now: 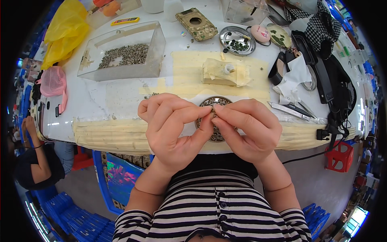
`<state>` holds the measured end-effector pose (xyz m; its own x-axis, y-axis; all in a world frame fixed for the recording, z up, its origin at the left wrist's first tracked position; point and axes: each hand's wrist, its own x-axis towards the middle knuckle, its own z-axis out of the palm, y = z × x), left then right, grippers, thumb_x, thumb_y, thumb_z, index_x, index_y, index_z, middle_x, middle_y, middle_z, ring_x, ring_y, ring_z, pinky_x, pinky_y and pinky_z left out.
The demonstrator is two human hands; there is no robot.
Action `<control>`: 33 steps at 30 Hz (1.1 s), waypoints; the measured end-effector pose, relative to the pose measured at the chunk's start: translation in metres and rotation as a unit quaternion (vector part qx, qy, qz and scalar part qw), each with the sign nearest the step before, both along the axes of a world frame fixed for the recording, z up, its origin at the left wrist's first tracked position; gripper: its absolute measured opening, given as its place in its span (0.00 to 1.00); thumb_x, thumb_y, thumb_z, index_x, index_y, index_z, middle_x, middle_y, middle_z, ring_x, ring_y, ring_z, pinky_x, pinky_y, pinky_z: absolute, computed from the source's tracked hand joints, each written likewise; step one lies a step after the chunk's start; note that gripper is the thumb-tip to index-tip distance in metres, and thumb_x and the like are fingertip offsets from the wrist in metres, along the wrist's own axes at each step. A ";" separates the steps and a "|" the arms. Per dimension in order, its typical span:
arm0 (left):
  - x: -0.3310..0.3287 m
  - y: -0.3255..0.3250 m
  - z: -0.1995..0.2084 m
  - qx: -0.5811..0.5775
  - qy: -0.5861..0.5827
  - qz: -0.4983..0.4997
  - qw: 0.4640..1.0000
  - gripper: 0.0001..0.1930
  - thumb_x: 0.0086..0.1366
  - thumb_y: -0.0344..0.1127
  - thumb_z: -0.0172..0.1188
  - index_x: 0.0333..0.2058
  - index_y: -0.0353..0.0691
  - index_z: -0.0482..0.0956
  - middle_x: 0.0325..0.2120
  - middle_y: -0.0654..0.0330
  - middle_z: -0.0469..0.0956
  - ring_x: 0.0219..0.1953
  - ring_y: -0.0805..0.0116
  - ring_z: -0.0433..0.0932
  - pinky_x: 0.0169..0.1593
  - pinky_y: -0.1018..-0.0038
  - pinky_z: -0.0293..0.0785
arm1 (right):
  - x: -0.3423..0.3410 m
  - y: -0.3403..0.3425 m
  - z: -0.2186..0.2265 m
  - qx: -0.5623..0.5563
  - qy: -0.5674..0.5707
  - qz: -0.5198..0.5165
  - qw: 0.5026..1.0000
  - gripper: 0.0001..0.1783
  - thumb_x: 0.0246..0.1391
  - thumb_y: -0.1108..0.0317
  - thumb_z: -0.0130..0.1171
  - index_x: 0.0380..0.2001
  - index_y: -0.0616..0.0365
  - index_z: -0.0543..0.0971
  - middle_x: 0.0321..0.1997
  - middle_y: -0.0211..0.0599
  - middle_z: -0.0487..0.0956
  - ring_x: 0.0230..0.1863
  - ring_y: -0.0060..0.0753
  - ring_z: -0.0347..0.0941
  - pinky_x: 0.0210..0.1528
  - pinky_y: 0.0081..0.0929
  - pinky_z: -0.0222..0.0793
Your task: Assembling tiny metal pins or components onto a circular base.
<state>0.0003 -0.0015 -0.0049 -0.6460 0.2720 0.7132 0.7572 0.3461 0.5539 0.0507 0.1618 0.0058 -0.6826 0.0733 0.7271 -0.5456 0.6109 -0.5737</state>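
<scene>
Fingertip to fingertip, my left hand (173, 129) and my right hand (250, 128) meet over a round metal dish (217, 99) at the table's near edge. Both are closed in a pinch around something tiny between them, too small and too covered to name. Many small greyish-brown metal-looking pieces fill the dish below, partly hidden by my fingers. Just beyond the dish, a block wrapped in cream tape (219, 74) carries a small white cylinder (229, 68). A few loose small pieces (152, 95) lie behind my left hand.
At the left is a clear box (155, 60) of small pieces, near a yellow plastic bag (66, 32). Farther back stand a camouflage-patterned box (196, 24) and a metal plate (249, 38) with dark bits. Tweezers (288, 109) and a white cloth (291, 80) lie right. A person (40, 165) sits at far left.
</scene>
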 end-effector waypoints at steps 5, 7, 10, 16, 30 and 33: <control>0.001 0.000 0.001 -0.008 -0.007 0.009 1.000 0.13 0.44 0.29 0.75 0.31 0.48 0.86 0.27 0.70 0.78 0.36 0.68 0.74 0.47 0.69 0.57 | -0.003 0.001 0.000 0.018 0.005 0.005 1.000 0.15 0.38 0.77 0.74 0.35 0.59 0.86 0.30 0.33 0.82 0.28 0.31 0.79 0.27 0.24 0.75; 0.001 0.000 0.001 -0.013 -0.007 0.012 1.000 0.13 0.44 0.29 0.75 0.31 0.48 0.86 0.27 0.71 0.78 0.36 0.68 0.74 0.47 0.69 0.57 | -0.003 0.000 0.000 0.023 0.006 0.000 1.000 0.15 0.38 0.77 0.74 0.34 0.60 0.86 0.30 0.34 0.82 0.28 0.31 0.79 0.27 0.24 0.75; 0.001 0.000 0.001 -0.019 -0.006 0.012 1.000 0.13 0.44 0.29 0.75 0.32 0.48 0.86 0.27 0.71 0.78 0.36 0.68 0.74 0.47 0.69 0.57 | -0.003 -0.001 0.001 -0.001 -0.025 -0.002 1.000 0.12 0.41 0.77 0.74 0.32 0.61 0.85 0.29 0.35 0.82 0.28 0.31 0.79 0.28 0.23 0.75; 0.002 0.002 0.002 -0.022 0.014 0.004 1.000 0.14 0.44 0.29 0.75 0.32 0.48 0.87 0.28 0.71 0.78 0.36 0.68 0.74 0.47 0.69 0.56 | 0.001 0.005 0.005 -0.097 -0.136 0.051 0.985 0.07 0.48 0.77 0.71 0.31 0.64 0.83 0.29 0.38 0.81 0.28 0.27 0.79 0.30 0.21 0.75; 0.004 0.003 0.006 -0.024 0.016 -0.006 1.000 0.14 0.42 0.23 0.73 0.30 0.43 0.84 0.27 0.67 0.78 0.35 0.64 0.73 0.45 0.69 0.63 | 0.003 0.007 0.004 -0.197 -0.197 0.084 0.957 0.03 0.54 0.76 0.67 0.32 0.65 0.83 0.30 0.35 0.82 0.28 0.22 0.78 0.32 0.19 0.75; 0.003 0.003 0.006 -0.019 0.021 -0.012 1.000 0.14 0.42 0.23 0.74 0.30 0.44 0.84 0.27 0.67 0.78 0.35 0.64 0.73 0.44 0.69 0.63 | 0.003 0.008 0.002 -0.213 -0.206 0.088 0.951 0.04 0.53 0.76 0.67 0.32 0.65 0.83 0.30 0.35 0.82 0.29 0.21 0.79 0.33 0.19 0.76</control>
<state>0.0038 0.0018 0.0012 -0.6091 0.3151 0.7278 0.7876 0.3484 0.5083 0.0540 0.1694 0.0075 -0.9323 0.1596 0.3244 -0.2924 0.1953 -0.9362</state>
